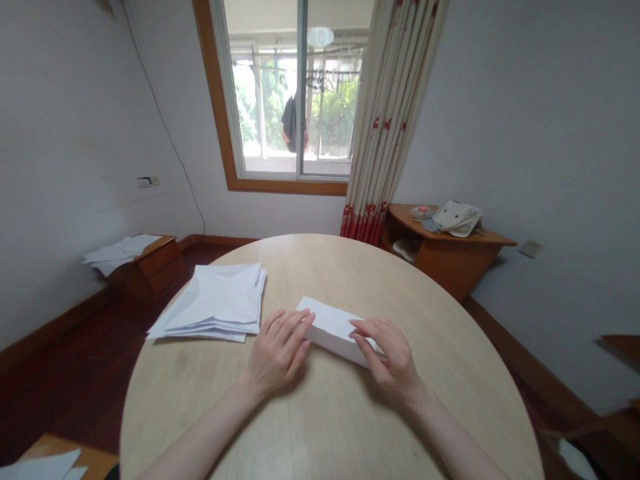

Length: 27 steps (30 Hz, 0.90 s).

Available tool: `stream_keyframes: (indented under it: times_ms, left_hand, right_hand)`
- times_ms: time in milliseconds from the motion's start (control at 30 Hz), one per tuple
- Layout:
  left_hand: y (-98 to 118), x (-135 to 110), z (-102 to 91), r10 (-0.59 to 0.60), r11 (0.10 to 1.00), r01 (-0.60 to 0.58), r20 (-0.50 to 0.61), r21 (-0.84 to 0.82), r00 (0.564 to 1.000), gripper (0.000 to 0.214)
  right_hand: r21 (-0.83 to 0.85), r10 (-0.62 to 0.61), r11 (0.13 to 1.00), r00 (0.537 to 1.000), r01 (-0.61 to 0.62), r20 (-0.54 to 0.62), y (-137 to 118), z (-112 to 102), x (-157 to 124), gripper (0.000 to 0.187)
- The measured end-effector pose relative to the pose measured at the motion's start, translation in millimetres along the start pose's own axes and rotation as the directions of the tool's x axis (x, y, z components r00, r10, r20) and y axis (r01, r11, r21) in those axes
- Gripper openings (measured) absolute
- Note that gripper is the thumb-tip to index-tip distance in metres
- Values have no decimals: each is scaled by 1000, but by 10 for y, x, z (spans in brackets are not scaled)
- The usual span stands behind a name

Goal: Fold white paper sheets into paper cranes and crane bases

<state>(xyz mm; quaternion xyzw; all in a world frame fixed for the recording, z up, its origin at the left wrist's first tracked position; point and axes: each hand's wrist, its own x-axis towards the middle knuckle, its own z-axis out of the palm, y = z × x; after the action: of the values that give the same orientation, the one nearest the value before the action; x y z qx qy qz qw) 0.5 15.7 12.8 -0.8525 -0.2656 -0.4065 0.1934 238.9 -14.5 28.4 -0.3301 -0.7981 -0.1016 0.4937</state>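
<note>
A long white box shape (333, 323), seemingly of folded paper, lies slantwise on the round wooden table (345, 427). My left hand (280, 350) is at its left end, the fingertips over the top edge and the thumb against the near side. At the right end, my right hand (387, 353) has its thumb and bent fingers closed on the edge, hiding that corner. Left of my hands lies a stack of white folded sheets (220, 297), their edges fanned out unevenly.
A small wooden cabinet (160, 267) with papers (123, 250) stands beyond the table on the left. At the back right, a wooden corner desk (445, 263) carries a white cloth bag (459, 219). More white sheets (43, 467) lie on a surface at the lower left.
</note>
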Motion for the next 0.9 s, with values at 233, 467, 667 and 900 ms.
stream_keyframes:
  times_ms: [233,467,667,900]
  left_hand:
    - [36,34,-57,22,999,-22,4,-49,1000,45]
    - [25,29,-52,7,994,1,79,-107,997,47]
    - [22,-6,-19,-12,992,24,101,-120,995,46]
    - [49,-61,78,-106,985,134,226,-111,968,35]
  right_hand:
    - [202,208,957,978,-210,28,-7,-39,-25,21]
    - [409,403,820,912,-400,83,44,-38,-31,40]
    - [225,423,834,846,-503,324,110,71,-53,33]
    - [-145,250,968,775,-204,581,288,296,-274,35]
